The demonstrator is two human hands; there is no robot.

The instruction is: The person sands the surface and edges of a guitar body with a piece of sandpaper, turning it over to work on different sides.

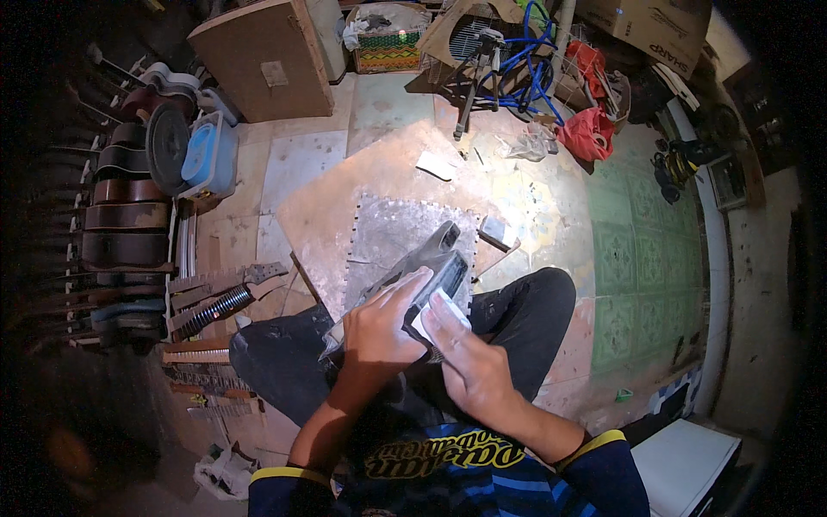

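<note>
A dark, dusty solid piece, shaped like an electric guitar body (417, 260) with a rounded horn, lies tilted between my legs. My left hand (383, 327) grips it, fingers stretched along its upper face. Pinched in my right hand (469, 353) is a folded white sheet (428, 324), perhaps sandpaper, pressed to the near right edge of the body. My right thumb lies on top of the sheet; the other fingers are mostly hidden. Beneath the body is a grey foam mat (375, 226) with a notched edge, on a brown board (323, 202).
A small dark block (494, 228) and a white scrap (437, 165) lie on the board. Guitar necks (228, 302) lie at my left, near racked guitar bodies (129, 215) and a blue tub (200, 151). Blue hose (525, 65) and a red bag (586, 133) are at the back.
</note>
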